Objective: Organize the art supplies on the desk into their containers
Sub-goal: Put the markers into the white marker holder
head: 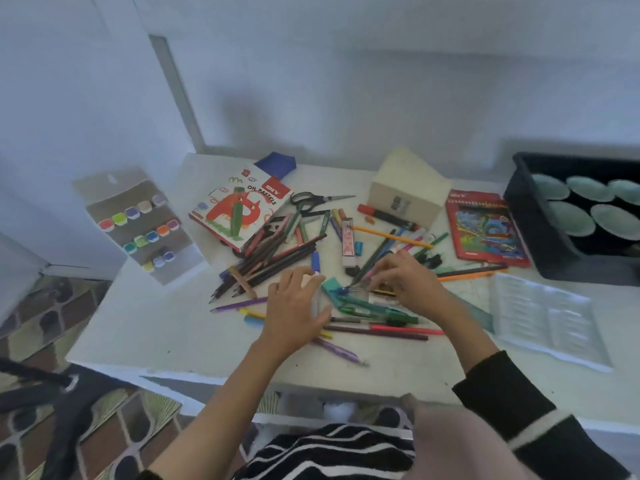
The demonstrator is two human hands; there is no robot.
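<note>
Two hands work the scatter of loose pens (pixel 381 311) at the centre of the white desk (pixel 156 323). The right hand (pixel 407 284) pinches, seemingly, a thin pen in the heap; the left hand (pixel 294 306) lies bent-fingered beside it, grip impossible to tell. An oil pastels box (pixel 239 209) and a clear plastic tray (pixel 547 317) flank the pile.

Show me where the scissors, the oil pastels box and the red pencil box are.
scissors (pixel 320 199), head view, on the pivot where blades meet handles.
oil pastels box (pixel 239 211), head view, middle of its printed lid.
red pencil box (pixel 485 232), head view, middle of its cover.
</note>
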